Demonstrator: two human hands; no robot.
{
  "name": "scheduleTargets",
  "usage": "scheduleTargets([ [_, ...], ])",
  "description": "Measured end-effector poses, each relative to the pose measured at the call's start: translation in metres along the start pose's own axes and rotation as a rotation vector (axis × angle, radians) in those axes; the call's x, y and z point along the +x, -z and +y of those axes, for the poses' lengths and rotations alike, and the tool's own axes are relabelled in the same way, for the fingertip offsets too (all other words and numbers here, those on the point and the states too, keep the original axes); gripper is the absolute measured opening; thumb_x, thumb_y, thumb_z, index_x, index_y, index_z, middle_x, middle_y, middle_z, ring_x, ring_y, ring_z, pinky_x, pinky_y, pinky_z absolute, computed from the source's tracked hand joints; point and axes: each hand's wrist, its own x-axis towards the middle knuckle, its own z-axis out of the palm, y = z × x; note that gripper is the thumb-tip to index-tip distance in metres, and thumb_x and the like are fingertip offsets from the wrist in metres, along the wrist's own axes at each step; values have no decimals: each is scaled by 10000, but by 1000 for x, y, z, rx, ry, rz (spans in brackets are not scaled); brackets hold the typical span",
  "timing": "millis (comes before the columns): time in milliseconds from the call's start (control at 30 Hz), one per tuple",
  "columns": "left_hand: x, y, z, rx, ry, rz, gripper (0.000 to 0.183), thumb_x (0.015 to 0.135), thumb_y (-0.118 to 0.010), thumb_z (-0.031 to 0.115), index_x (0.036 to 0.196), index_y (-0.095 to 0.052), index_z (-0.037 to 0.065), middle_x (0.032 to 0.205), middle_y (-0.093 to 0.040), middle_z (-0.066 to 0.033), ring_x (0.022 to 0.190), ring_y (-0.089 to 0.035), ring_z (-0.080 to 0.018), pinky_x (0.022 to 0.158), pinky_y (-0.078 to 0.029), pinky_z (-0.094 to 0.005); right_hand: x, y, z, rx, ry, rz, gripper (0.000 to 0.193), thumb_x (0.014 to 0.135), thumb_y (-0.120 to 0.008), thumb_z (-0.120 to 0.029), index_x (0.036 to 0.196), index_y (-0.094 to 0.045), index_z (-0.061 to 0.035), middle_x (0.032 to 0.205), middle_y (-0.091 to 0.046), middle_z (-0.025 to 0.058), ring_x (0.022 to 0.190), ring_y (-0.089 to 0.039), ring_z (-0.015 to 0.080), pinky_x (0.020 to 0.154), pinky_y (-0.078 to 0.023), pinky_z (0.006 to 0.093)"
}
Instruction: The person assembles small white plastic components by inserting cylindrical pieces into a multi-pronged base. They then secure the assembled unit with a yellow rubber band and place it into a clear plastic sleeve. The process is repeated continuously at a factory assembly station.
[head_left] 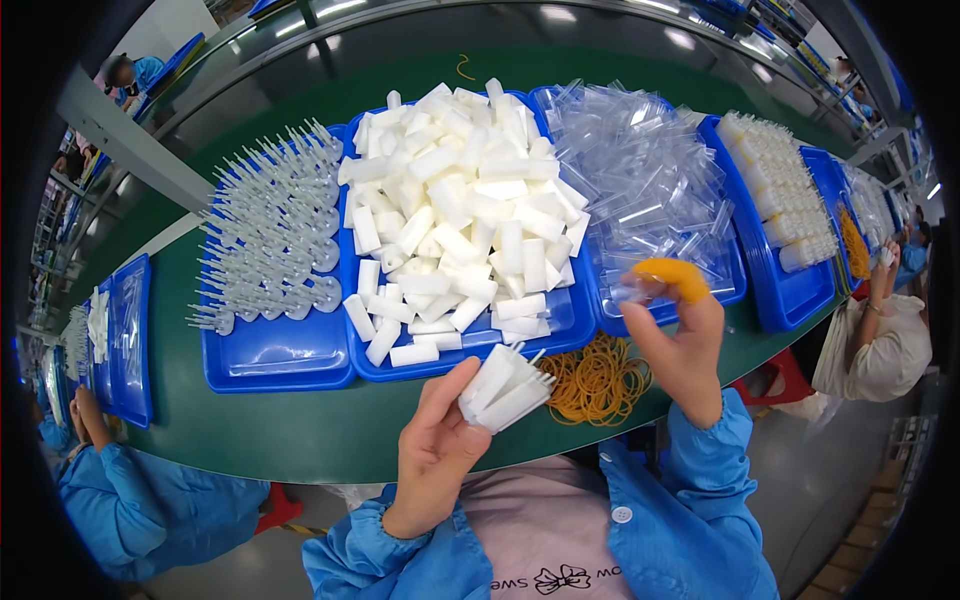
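My left hand [437, 440] is closed around a small bundle of white cylindrical pieces [505, 390] with thin pale tips sticking out to the right. Over the near edge of a tray of clear plastic tubes [640, 170], my right hand [680, 335] is curled with thumb and index finger close together. A yellow finger cot [670, 275] covers its index finger. Something clear and blurred shows at these fingertips, apparently a plastic piece; its shape is hard to make out. Below, between my hands, lies a pile of yellow-brown rubber bands [598, 385].
A blue tray [370, 365] is heaped with white foam cylinders [450, 200]. Left of it, another holds upright translucent stemmed pieces [270, 230]. At right, a blue tray [800, 300] carries rows of whitish pieces [775, 180]. Co-workers in blue [170, 500] and in white [880, 340] sit on either side.
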Motion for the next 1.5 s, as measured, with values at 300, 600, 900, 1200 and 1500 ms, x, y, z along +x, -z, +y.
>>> scheduleTargets([
  [300, -5, -9, 0, 351, -151, -141, 504, 871, -598, 27, 1340, -420, -30, 1192, -386, -99, 1114, -453, -177, 935, -377, -272, -24, -11, -26, 940, -188, -114, 494, 788, -547, 75, 1263, -422, 28, 1056, -596, 174, 951, -611, 212, 871, -481, 349],
  [600, -4, -14, 6, -10, -11, -250, 512, 897, -560, 33, 1360, -363, -60, 1243, -366, -109, 1201, -409, -199, 1018, -329, -323, -24, -10, -25, 926, 25, -164, 428, 760, -518, 113, 1178, -483, 30, 1092, -554, 181, 1021, -599, 277, 904, -477, 403],
  [900, -5, -16, 6, -117, 41, -285, 523, 905, -552, 45, 1369, -339, -67, 1262, -360, -109, 1230, -395, -201, 1043, -309, -336, -21, -4, -27, 751, 96, -305, 408, 763, -590, 57, 1166, -526, 56, 1103, -567, 193, 1006, -608, 263, 874, -480, 358],
  [1200, -11, -15, 7, 453, -192, -214, 515, 846, -639, 99, 1309, -461, -36, 1155, -395, -133, 1007, -468, -206, 901, -394, -306, -41, 1, -35, 639, -152, -102, 387, 777, -661, 2, 1146, -554, 56, 995, -639, 158, 931, -627, 219, 854, -471, 318],
  [1500, -10, -13, 16, 630, -276, -306, 466, 799, -675, 119, 1220, -540, -28, 1114, -413, -157, 968, -469, -219, 842, -407, -311, -46, 4, -37, 805, -155, -170, 361, 772, -649, 50, 1123, -564, 65, 1032, -636, 176, 949, -624, 221, 865, -464, 326],
])
